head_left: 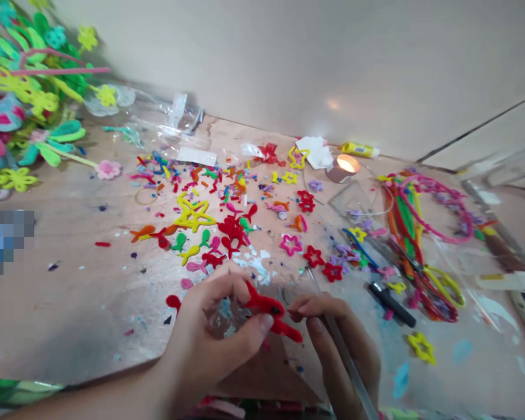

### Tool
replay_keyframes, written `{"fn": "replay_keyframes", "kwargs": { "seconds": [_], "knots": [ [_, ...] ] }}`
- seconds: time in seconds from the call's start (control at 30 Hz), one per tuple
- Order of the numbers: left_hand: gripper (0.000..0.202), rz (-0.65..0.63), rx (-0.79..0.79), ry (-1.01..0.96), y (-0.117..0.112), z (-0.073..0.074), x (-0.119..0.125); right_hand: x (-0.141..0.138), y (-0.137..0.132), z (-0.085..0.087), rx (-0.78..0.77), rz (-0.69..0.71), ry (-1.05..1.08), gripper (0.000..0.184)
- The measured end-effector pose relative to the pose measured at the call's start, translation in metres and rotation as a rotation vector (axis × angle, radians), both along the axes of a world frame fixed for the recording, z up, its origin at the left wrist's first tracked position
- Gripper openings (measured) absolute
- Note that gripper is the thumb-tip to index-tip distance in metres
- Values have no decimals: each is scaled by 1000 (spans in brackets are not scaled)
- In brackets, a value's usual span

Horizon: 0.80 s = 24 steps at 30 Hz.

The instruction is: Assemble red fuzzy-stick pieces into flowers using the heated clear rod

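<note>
We are taking the red piece (260, 300) as the centre of our clock. At eight o'clock, our left hand (205, 341) is pinching this piece between thumb and fingers, above the near part of the table (91, 332). Its dark spot (276, 310) is facing up, just beside the thumb tip. At four o'clock, our right hand (354, 329) is holding a grey rod (342, 347), and its bent fingertips are pointing at the piece. Whether they are pinching something tiny as well, we cannot tell.

For working well, we are judging that a light but steady pinch is serving best, because a hard thumb is probably flattening the soft fuzz. We are also advising that the thumb is leaving the spot uncovered, so the right fingertips are having free access, and that the rod is pointing away from the fuzz.

Farther, at one o'clock, two red stars (314, 256) are lying near each other. At three o'clock, a black marker (391, 304) is lying. Around eleven, a red pile (233, 230) is sitting. Farthest, at one o'clock, a candle (345, 169) is glowing; we are preferring to keep fuzz well apart from it.
</note>
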<state>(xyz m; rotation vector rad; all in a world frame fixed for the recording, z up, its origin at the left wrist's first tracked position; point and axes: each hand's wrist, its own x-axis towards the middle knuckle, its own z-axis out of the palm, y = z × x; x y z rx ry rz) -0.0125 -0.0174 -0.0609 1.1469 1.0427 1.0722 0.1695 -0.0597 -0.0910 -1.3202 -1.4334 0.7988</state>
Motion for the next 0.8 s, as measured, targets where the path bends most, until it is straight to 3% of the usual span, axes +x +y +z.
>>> {"fn": "replay_keyframes", "kwargs": {
  "seconds": [0.23, 0.5, 0.8],
  "knots": [
    [20, 7, 14, 9, -5, -8, 2, 3, 1, -3, 63, -54, -70, 14],
    [16, -50, 50, 84, 2, 2, 3, 4, 3, -1, 41, -68, -93, 14],
    [17, -58, 68, 98, 4, -1, 3, 2, 4, -5, 96, -86, -26, 14]
  ]
}}
